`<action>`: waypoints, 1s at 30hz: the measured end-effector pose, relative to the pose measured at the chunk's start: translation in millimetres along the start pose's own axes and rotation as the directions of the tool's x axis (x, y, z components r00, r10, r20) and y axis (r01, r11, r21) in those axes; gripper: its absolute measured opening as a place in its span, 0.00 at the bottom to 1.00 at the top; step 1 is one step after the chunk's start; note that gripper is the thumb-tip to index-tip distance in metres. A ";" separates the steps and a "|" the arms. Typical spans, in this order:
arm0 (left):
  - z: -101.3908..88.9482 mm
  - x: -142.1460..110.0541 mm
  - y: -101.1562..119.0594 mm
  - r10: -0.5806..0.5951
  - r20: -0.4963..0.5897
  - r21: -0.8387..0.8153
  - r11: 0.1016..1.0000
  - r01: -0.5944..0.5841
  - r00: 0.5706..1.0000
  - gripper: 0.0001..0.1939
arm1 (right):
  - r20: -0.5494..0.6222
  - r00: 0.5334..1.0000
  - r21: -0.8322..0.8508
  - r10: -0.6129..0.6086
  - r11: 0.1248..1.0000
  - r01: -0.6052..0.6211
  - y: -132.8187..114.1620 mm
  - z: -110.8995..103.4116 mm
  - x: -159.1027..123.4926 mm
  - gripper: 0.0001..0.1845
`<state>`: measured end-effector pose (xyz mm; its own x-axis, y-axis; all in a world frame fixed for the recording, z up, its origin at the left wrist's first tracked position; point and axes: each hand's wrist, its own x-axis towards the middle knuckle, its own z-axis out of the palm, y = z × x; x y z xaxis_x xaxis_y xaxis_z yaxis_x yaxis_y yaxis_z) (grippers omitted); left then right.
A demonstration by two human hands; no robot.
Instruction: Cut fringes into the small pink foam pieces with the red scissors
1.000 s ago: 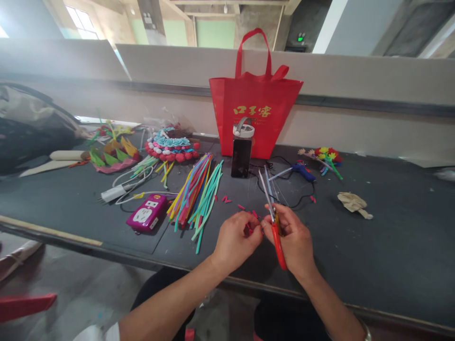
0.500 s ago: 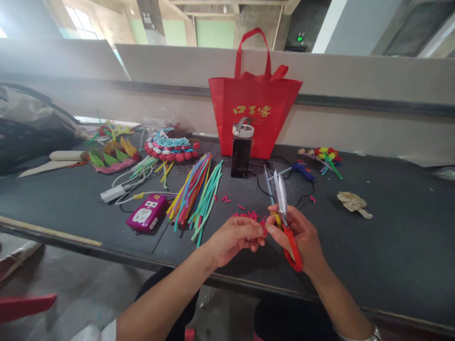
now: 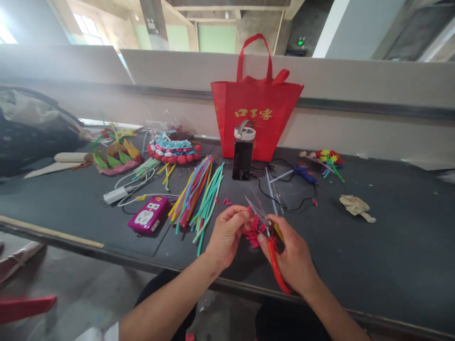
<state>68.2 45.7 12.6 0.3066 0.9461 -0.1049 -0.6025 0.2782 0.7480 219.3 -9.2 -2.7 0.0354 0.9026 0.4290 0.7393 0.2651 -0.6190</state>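
Note:
My right hand (image 3: 293, 251) grips scissors (image 3: 275, 260) with red-orange handles, and the blades point up and to the left. Between the thumb and fingers of my left hand (image 3: 227, 234) is a small red piece (image 3: 250, 211), held close to the blades. Motion blurs the blades, so whether they touch the piece is unclear. Beneath both hands lies a pile of small red cut pieces (image 3: 253, 238) on the dark table. A few more red bits (image 3: 227, 202) are scattered just beyond my left hand.
Colourful fuzzy strips (image 3: 194, 189) lie left of my hands, beside a purple power socket (image 3: 149, 215). A phone (image 3: 242, 161) leans on a bottle before a red bag (image 3: 258, 113). Behind my right hand are a blue glue gun (image 3: 304, 174), glue sticks (image 3: 272, 192) and a crumpled beige piece (image 3: 354, 205).
The scissors have tipped from upright to leaning left, with the blades now at the red piece. My left hand has turned upward and lifted the piece slightly.

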 end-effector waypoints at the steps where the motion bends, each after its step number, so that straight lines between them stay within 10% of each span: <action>1: 0.5 -0.4 -0.9 0.008 -0.002 -0.006 1.000 -0.008 1.000 0.05 | 0.007 1.000 -0.034 -0.011 0.999 0.012 -0.5 1.7 -1.2 0.21; 30: 4.9 -4.6 -11.2 0.043 -0.009 -0.085 0.995 -0.043 0.999 0.05 | -0.012 0.998 -0.179 -0.055 0.982 0.052 5.2 11.9 -7.1 0.22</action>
<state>77.1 37.4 7.9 0.2736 0.9586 -0.0791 -0.6755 0.2501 0.6936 214.9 -10.2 -16.8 0.0031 0.8825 0.4704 0.8486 0.2465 -0.4680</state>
